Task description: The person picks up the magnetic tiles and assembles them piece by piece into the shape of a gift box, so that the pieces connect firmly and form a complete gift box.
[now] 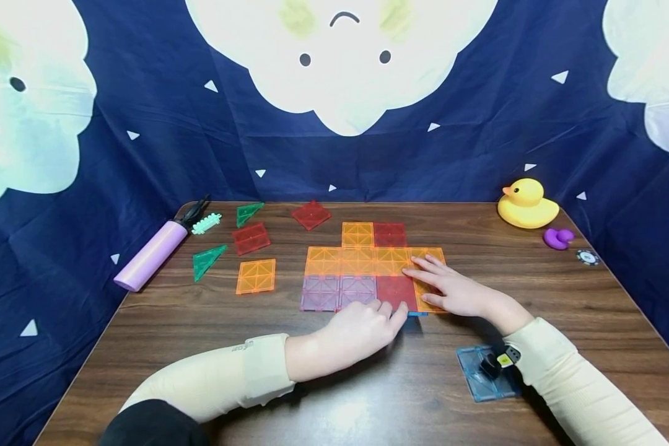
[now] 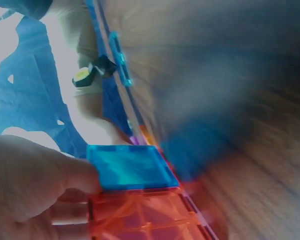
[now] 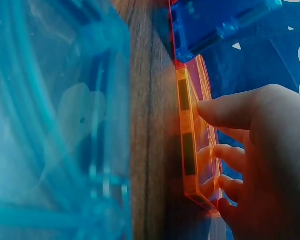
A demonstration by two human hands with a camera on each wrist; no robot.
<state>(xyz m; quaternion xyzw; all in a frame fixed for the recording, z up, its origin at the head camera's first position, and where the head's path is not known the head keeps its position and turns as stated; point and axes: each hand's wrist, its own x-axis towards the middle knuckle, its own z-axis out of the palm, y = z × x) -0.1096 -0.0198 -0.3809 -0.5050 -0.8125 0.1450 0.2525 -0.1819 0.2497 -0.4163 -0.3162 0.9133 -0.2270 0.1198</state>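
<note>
A flat sheet of joined square tiles (image 1: 362, 263) in orange, red and purple lies mid-table. My left hand (image 1: 393, 313) pinches a blue tile (image 1: 417, 314) at the sheet's near edge, against the red tile (image 1: 396, 288). In the left wrist view, the same blue tile (image 2: 130, 167) sits tilted above the red-orange tile (image 2: 140, 215), with my left hand (image 2: 50, 185) gripping its side. My right hand (image 1: 420, 285) lies flat on the right-hand orange tile (image 1: 432, 254). In the right wrist view its fingers (image 3: 225, 112) press that orange tile (image 3: 190, 145).
A second blue tile (image 1: 485, 371) lies under my right wrist. Loose tiles sit at left: an orange square (image 1: 256, 275), red squares (image 1: 251, 238) and green triangles (image 1: 207, 261). A lilac tube (image 1: 150, 255) is far left; a yellow duck (image 1: 526, 203) and purple duck (image 1: 557, 238) far right.
</note>
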